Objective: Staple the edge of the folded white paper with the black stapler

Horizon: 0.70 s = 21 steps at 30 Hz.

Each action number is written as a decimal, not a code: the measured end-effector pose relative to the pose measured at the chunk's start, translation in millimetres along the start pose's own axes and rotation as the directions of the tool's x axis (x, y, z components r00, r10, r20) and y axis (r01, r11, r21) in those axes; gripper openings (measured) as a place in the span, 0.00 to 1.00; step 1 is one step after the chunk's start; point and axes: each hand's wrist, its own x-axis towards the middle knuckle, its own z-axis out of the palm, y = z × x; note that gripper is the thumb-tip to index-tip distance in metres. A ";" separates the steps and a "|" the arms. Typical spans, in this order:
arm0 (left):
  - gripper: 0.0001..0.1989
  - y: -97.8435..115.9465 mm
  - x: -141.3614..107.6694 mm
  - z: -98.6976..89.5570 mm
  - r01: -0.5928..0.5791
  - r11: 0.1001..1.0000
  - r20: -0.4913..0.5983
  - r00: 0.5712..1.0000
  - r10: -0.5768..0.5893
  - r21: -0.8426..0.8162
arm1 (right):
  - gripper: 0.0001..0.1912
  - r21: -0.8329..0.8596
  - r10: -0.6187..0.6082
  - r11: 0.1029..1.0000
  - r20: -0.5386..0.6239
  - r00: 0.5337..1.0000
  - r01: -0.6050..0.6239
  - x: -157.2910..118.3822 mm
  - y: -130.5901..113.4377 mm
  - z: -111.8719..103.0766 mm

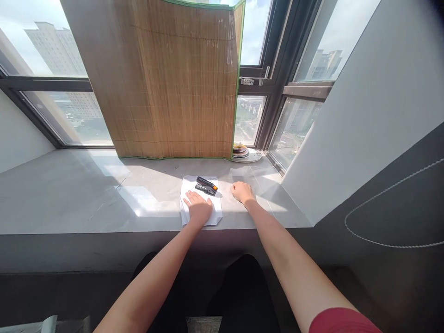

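White sheets of paper (187,185) lie stacked on the window sill near its front edge. A black stapler (206,186) with an orange part at one end rests on top of them, toward the back. My left hand (198,206) lies flat on the paper with its fingers spread, just in front of the stapler. To the right of the paper, my right hand (242,191) rests on the bare sill with its fingers curled in. Whether anything is inside that hand is hidden.
Behind the paper a bamboo mat (180,92) with green edging stands against the window. Stacked round discs (245,154) sit in the back right corner. A sloping white wall (333,115) bounds the sill (69,199) on the right, with a bead chain (360,236) hanging there.
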 end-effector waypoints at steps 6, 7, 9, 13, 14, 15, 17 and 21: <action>0.40 0.9 0.9 3.4 0.011 0.999 -0.010 1.000 -0.010 0.041 | 0.19 0.011 0.012 1.000 -0.013 1.000 -0.012 0.9 -0.4 1.9; 0.40 1.0 0.8 3.2 0.008 0.999 -0.015 1.000 -0.008 0.046 | 0.19 0.012 0.011 1.000 -0.014 1.000 -0.011 0.9 -0.2 2.1; 0.39 1.3 0.4 2.0 0.003 0.999 -0.025 1.000 -0.002 0.042 | 0.19 0.011 0.010 1.000 -0.013 1.000 -0.009 0.7 0.1 2.3; 0.38 1.6 -0.7 -1.7 0.000 1.000 -0.018 1.000 0.000 0.006 | 0.19 0.006 0.018 1.000 0.002 1.000 -0.018 -1.2 -0.6 0.5; 0.38 1.6 -0.9 -2.4 0.000 1.000 -0.016 1.000 0.000 -0.003 | 0.19 0.005 0.019 1.000 0.002 1.000 -0.019 -1.8 -1.0 -0.2; 0.38 1.7 -1.0 -3.0 0.001 1.000 -0.013 1.000 -0.001 -0.013 | 0.19 0.002 0.020 1.000 0.000 1.000 -0.020 -2.2 -1.5 -1.0; 0.38 1.8 -0.9 -3.5 0.000 0.999 -0.003 1.000 -0.001 -0.041 | 0.19 -0.006 0.023 1.000 -0.001 1.000 -0.023 -2.7 -2.3 -2.0; 0.39 2.0 -0.3 -2.4 0.008 0.996 0.027 1.000 -0.006 -0.087 | 0.19 -0.013 0.028 1.000 0.001 1.000 -0.028 -1.9 -2.4 -0.8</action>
